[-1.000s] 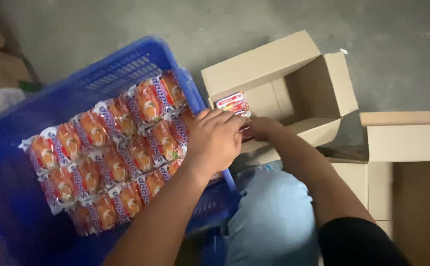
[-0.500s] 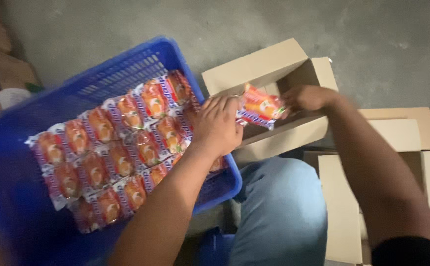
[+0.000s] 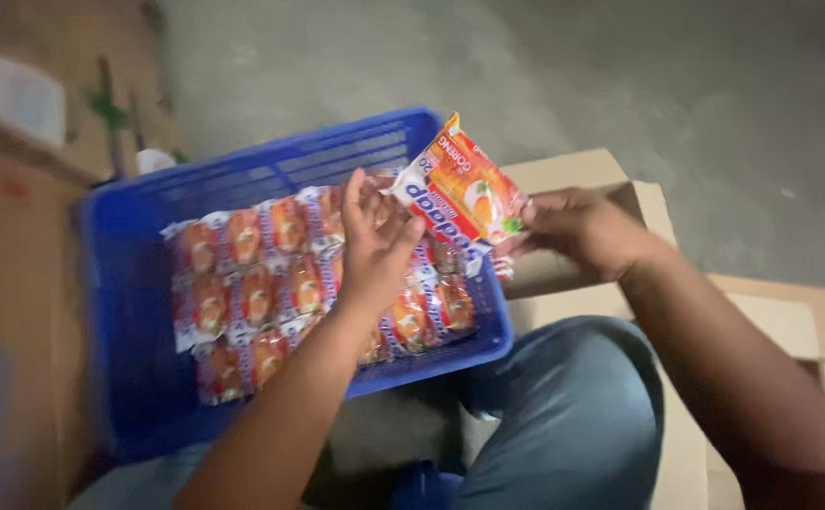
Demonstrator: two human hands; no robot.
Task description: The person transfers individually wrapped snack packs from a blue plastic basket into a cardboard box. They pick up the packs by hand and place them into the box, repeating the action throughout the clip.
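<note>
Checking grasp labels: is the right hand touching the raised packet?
Touching. The head view shows the right hand pinching the raised packet's lower right edge; the left hand's fingertips meet its left edge too.
</note>
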